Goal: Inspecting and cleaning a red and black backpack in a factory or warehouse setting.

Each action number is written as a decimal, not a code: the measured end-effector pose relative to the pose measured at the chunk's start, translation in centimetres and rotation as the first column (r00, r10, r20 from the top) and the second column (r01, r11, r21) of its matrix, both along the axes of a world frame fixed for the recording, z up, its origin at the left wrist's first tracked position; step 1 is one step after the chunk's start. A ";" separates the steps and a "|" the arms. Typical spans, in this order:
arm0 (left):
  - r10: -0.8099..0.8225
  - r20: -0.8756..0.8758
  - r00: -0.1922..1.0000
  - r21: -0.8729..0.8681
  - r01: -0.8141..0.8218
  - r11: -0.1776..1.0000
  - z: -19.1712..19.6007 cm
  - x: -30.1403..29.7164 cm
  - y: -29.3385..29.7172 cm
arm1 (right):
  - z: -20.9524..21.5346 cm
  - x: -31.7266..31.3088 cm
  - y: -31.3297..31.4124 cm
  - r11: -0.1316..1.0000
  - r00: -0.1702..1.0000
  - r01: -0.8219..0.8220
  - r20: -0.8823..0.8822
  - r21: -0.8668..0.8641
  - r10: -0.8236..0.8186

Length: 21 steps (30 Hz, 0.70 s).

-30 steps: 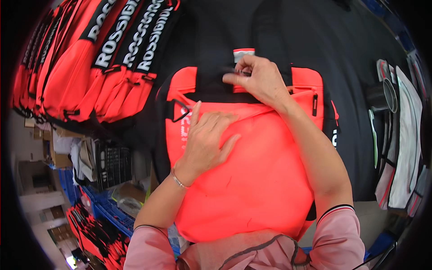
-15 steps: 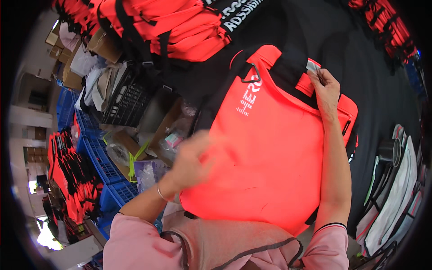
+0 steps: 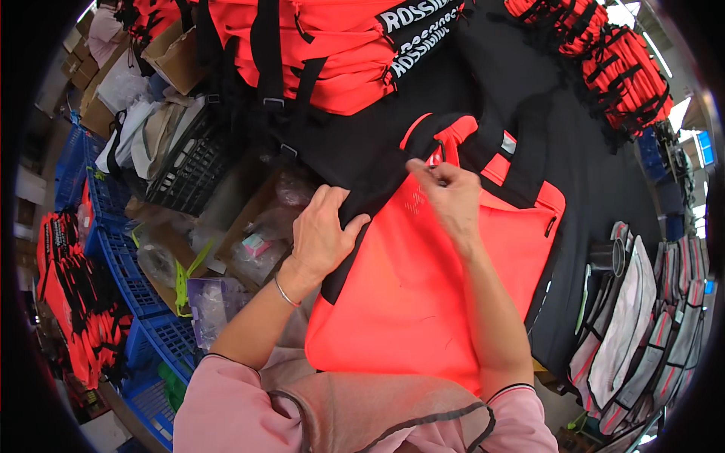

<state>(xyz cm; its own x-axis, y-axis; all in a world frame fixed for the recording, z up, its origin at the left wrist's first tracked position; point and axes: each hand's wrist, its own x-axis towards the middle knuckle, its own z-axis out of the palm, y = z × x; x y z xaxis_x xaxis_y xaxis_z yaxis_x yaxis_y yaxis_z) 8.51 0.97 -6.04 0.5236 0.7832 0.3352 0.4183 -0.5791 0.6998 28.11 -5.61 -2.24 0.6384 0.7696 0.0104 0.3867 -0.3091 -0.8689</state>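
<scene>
A bright coral-red bag (image 3: 393,302) with black side panels and black straps lies flat in front of me, its bottom edge near my apron. My left hand (image 3: 321,234) rests on the bag's black left side panel (image 3: 370,226), thumb spread away from the fingers. At the upper left corner, my right hand (image 3: 457,204) is closed in a pinch on a black zipper pull (image 3: 440,151), partly hidden by the fingers. White lettering on the red front is partly covered by that hand. A black webbing handle (image 3: 529,151) with a grey patch beside it lies across the top.
Stacked red bags (image 3: 325,60) stand beyond on black fabric (image 3: 521,83). More red bundles (image 3: 627,83) lie far right, above grey-white pieces (image 3: 623,325) and a metal cup (image 3: 604,258). Leftward are a black crate (image 3: 189,155), a cardboard box of plastic bags and blue crates (image 3: 124,264).
My right hand has left the handle's grey patch and moved left to the upper corner. My left hand, blurred before, has settled on the side panel. The view has shifted right.
</scene>
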 end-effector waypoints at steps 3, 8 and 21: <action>0.030 0.081 0.996 0.044 -0.033 0.998 -0.2 -0.2 -1.4 | 0.0 -1.4 1.2 0.986 0.999 0.045 0.011 -0.162 -0.044; -0.038 0.130 0.991 0.154 0.018 0.988 -1.6 -1.6 -1.9 | -2.1 -2.3 1.0 0.998 0.980 -0.043 -0.194 0.053 0.053; -0.056 0.342 0.938 -0.519 0.239 0.820 -1.4 -3.7 2.7 | -3.7 -3.4 1.7 0.980 0.971 -0.097 -0.198 0.176 0.132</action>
